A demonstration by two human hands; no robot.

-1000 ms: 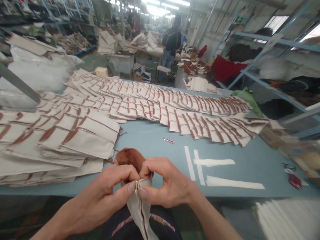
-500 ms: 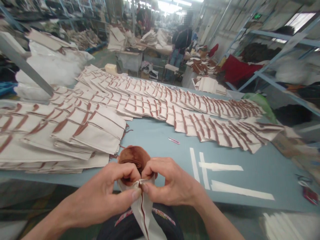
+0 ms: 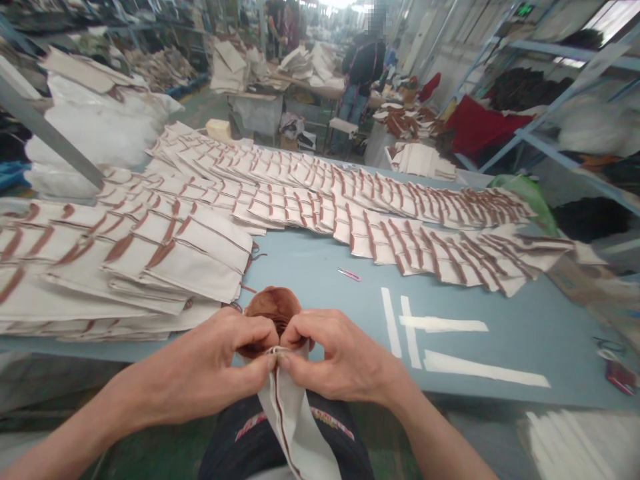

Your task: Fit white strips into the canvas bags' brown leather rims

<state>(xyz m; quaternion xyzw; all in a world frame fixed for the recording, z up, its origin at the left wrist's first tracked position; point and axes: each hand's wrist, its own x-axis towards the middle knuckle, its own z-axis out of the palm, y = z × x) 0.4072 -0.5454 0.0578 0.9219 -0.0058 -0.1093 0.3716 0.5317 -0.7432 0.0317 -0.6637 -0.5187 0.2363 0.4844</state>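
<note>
Table [image 3: 310, 260] stands before you, blue-topped, with two long rows [image 3: 377, 238] of cream, brown-edged cloth across its far part and a pile [image 3: 175, 270] of the same at its left end. Your piece [image 3: 296, 407], brown inside, is at the table's near edge, its tail hanging below. Your left hand [image 3: 227, 357] and right hand [image 3: 345, 367] pinch its rim side by side. Pale strips [image 3: 485, 370] lie toward the table's near right; a pink tool [image 3: 350, 274] rests mid-table.
</note>
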